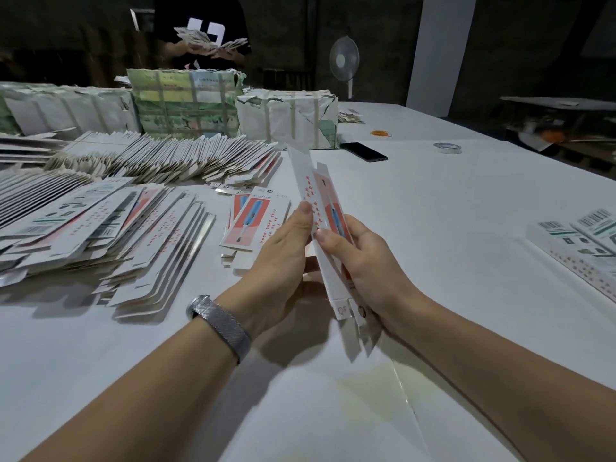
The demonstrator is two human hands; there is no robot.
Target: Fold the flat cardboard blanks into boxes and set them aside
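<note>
A long narrow cardboard blank (311, 181), white with red print, stands on edge above the table between my two hands. My left hand (283, 258) holds its left side, thumb up against the card. My right hand (363, 261) grips the right side, thumb on the front and fingers behind. The blank's small end flaps hang open near my wrists. A short stack of flat blanks (250, 221) lies just left of my hands. Folded boxes (580, 245) lie at the right edge of the table.
Large fanned heaps of flat blanks (100, 221) fill the left of the white table (450, 211). Wrapped bundles (286, 118) stand at the back. A black phone (363, 151), a tape roll (447, 147) and orange rubber bands (381, 133) lie beyond. Another person (200, 31) sorts blanks opposite.
</note>
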